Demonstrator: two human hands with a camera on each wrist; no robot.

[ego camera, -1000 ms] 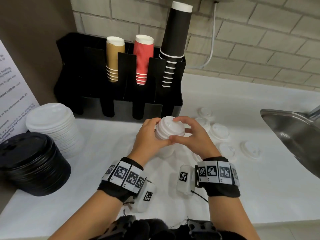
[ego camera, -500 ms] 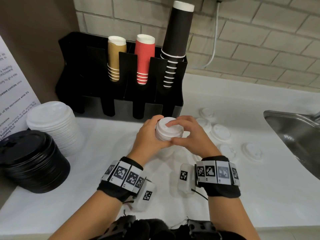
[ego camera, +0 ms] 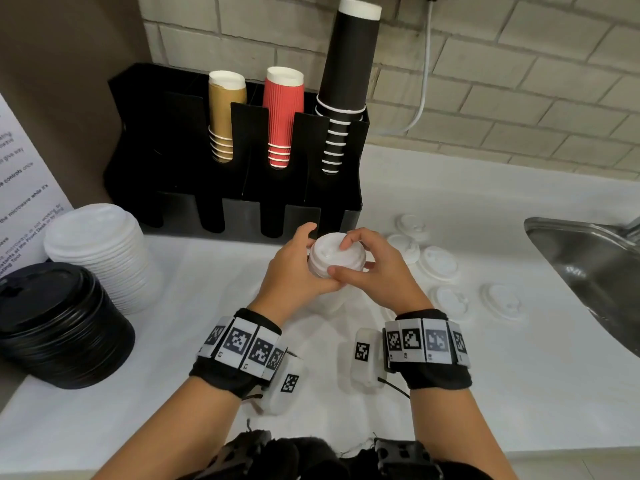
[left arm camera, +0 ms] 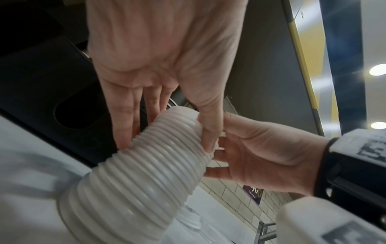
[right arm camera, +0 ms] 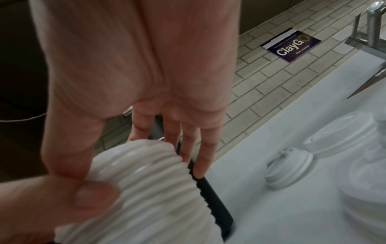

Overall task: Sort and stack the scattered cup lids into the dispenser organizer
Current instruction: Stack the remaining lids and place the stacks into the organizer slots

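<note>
Both hands grasped the upright lid stack (ego camera: 335,258) directly before the organizer (ego camera: 239,202): left hand (ego camera: 294,268) beside, right hand (ego camera: 374,271) seemingly atop.

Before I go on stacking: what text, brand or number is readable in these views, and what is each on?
"ClayGo": large white letters on the dark sticker on the brick wall, right wrist view; its small lines are too blurred to read.
"controls once", "the microwave while it's": fragments on the white notice at left, head view; the rest is cut off or too small.
Wristband tags: coded squares, with tiny characters too small to read.
</note>
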